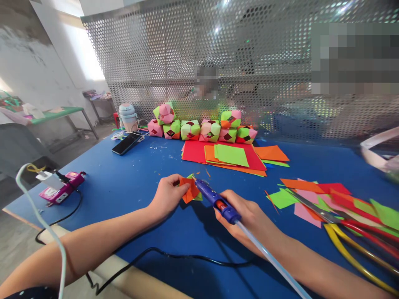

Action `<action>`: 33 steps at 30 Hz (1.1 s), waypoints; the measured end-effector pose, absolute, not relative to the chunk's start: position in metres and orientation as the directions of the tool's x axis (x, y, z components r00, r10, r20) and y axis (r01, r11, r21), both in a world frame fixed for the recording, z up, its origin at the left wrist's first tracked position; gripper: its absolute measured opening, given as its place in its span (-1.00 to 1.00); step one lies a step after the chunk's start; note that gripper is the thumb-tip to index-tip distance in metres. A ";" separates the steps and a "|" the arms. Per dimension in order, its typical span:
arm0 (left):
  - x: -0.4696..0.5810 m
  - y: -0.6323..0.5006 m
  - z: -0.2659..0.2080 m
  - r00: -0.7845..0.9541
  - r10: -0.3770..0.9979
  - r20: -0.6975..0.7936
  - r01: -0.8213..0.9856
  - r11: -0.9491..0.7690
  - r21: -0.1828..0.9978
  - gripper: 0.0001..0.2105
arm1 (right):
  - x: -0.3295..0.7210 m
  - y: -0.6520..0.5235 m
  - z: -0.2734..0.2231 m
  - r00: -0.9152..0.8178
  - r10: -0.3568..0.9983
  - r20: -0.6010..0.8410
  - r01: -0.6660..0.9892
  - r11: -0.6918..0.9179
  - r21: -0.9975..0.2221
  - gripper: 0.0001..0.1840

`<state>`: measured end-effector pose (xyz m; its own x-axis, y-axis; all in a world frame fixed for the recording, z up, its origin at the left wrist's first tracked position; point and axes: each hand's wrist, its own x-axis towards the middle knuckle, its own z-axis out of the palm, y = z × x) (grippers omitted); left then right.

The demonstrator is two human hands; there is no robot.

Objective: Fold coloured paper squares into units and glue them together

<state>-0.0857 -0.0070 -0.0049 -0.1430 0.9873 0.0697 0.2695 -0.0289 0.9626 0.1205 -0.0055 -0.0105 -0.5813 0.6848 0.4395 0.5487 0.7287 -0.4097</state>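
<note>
My left hand (168, 194) pinches a folded orange and green paper piece (190, 192) just above the blue table. A purple glue gun (215, 197) is in my right hand (249, 214), its fingers wrapped round the handle. The gun's nozzle points left and meets the upper edge of the folded paper; whether glue is coming out is too small to tell. A long clear glue stick (268, 253) sticks out of the gun's back end. Part of the folded paper is hidden behind my left fingers.
Several paper balls (210, 131) line the back before a perforated metal screen (140, 54). Coloured sheets (232, 155) lie ahead; scraps (307, 197) and scissors (335, 222) are right. A phone (126, 143), bottle (127, 117) and pink power strip (62, 189) stand left. A black cable (174, 254) crosses the front.
</note>
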 end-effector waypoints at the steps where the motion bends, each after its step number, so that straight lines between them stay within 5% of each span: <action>1: -0.086 -0.007 -0.006 -0.142 0.987 0.069 0.269 -0.028 0.963 -0.84 | 0.121 -0.005 -0.011 -0.587 0.678 0.442 0.545 0.735 -0.403 -0.85; 33: -0.087 -0.008 -0.003 -0.139 0.980 0.144 0.373 -0.082 0.924 -0.85 | 0.121 -0.007 -0.006 -0.669 0.525 0.527 0.514 0.838 -0.183 -0.84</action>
<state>-0.0870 -0.0075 -0.0031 -0.1395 0.9798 0.1436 0.3726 -0.0824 0.9243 0.1209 -0.0067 -0.0064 -0.6685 0.5251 0.5266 0.5142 0.8380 -0.1829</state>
